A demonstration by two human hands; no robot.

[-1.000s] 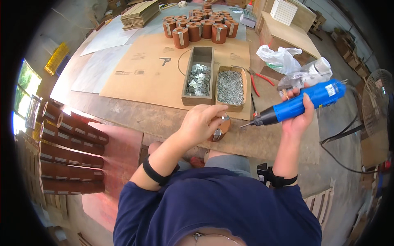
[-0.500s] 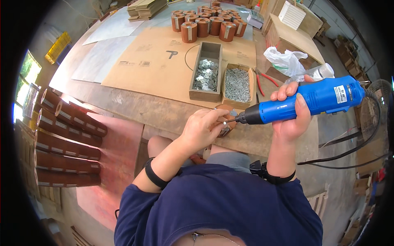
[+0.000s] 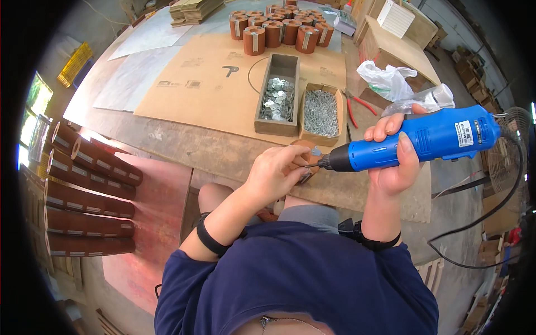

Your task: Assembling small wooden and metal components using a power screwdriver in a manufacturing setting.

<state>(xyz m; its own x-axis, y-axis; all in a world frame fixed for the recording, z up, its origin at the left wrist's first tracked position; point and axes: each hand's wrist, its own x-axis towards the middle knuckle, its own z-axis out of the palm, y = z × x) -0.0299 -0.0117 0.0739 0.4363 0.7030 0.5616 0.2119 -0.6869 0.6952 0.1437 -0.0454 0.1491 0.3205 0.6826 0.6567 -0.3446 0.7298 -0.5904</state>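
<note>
My right hand is wrapped round a blue electric screwdriver, its black nose and thin bit aimed left. The bit's tip meets the fingertips of my left hand, which are pinched together; whatever they hold is too small and covered to name. Just behind and beneath those fingers is a brown hollow cylinder with a metal piece on it, at the table's near edge and mostly hidden. Beyond it stand a carton of screws and a long grey box with small shiny metal plates.
Several brown cylinders with metal strips stand at the far side. Longer brown rolls lie at left on a reddish board. Red-handled pliers and a plastic bag are right of the carton. The screwdriver's black cable loops at right.
The small pale end seen at the bit's tip is now covered by my left fingers. The screwdriver has turned slightly and its cable has swung lower. Both hands keep nearly the same place.
</note>
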